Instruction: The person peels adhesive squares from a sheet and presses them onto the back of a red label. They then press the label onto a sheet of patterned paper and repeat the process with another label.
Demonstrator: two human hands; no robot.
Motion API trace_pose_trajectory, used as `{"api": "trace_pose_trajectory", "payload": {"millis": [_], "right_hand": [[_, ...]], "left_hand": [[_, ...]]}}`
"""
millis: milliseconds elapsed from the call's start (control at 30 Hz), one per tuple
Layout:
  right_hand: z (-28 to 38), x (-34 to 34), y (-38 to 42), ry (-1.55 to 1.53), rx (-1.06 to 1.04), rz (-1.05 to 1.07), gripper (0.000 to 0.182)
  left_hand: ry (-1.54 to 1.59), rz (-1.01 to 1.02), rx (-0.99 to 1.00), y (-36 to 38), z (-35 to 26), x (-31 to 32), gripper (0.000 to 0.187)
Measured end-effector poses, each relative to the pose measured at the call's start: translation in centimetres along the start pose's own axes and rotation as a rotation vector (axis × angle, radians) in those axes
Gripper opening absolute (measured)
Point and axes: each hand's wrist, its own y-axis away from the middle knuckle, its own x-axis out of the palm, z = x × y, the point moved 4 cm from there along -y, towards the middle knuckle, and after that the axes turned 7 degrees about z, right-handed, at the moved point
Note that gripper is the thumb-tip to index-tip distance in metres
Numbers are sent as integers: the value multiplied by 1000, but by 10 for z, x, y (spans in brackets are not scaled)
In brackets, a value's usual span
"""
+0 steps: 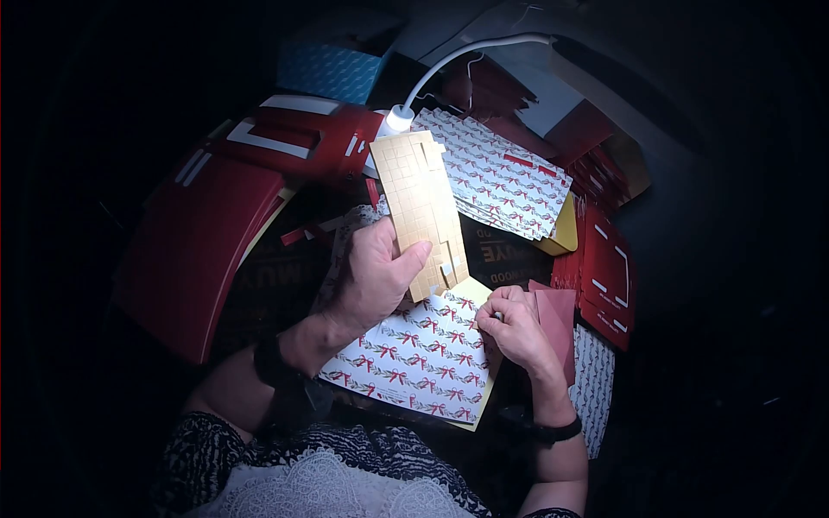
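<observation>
My left hand (376,268) grips a tan sheet scored into small rectangles (419,203), thumb across its front; it looks like a sheet of adhesive pads, with a few pale pieces near its lower end. Below it lies a white sheet printed with garlands and red bows (406,363), with yellow paper (471,291) showing at its upper and right edges. My right hand (515,324) is closed in a pinch beside that sheet's right edge. Whatever sits between its fingertips is too small to make out.
A white bent-neck lamp (471,45) lights the work from behind. Another printed stack (492,173) lies at the back. Dark red folders (199,242) are piled left, more red cards (604,276) right. A blue box (332,73) stands at the back left.
</observation>
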Motion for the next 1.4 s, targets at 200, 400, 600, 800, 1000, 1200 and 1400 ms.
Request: {"api": "trace_pose_trajectory", "payload": {"millis": [200, 400, 600, 800, 1000, 1200, 1400], "right_hand": [[3, 3, 0, 35, 0, -45, 7], [16, 7, 6, 217, -105, -215, 8], [9, 7, 7, 146, -116, -213, 9], [7, 0, 14, -25, -85, -250, 6], [27, 0, 25, 135, -179, -215, 4], [36, 4, 24, 250, -220, -240, 5], [40, 6, 21, 331, -242, -266, 7]], "left_hand": [[-1, -6, -21, 0, 2, -1, 20], [24, 15, -35, 0, -3, -1, 24], [11, 18, -34, -1, -4, -3, 24], [5, 17, -36, -2, -3, -4, 23], [-7, 30, -44, -2, -4, -5, 24], [0, 18, -17, -2, -3, -5, 23], [-15, 17, -17, -2, -5, -5, 22]]}}
